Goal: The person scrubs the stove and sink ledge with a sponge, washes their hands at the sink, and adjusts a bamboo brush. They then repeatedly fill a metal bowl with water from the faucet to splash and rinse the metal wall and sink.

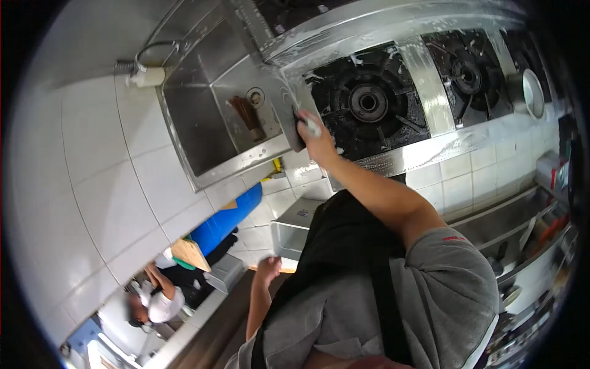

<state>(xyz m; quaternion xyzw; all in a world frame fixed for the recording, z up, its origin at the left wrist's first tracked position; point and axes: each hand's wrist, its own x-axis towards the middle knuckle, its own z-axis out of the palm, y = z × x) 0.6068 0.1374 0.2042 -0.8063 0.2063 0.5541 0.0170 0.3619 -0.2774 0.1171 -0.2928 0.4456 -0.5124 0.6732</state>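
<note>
My right hand [318, 142] reaches to the metal side panel [284, 101] between the sink and the stove. Its fingers are closed round a small dark-and-white scrubbing pad [312, 127], blurred and partly hidden by the hand, which lies against the panel. Just beside it is a black stove burner [367, 103], wet and streaked with white foam. My left hand [268, 270] hangs low near my body, fingers curled, with nothing visible in it. Below the stove edge, close to that hand, stands a grey plastic bin [289, 237].
The steel sink [203, 178] holds a brown bristle whisk [247, 117] near its drain. A metal pot [527, 95] sits at the far burner. Foamy steel strips [427, 86] separate the burners. Another person [161, 301] works beyond the tiled wall, near a blue container [224, 221].
</note>
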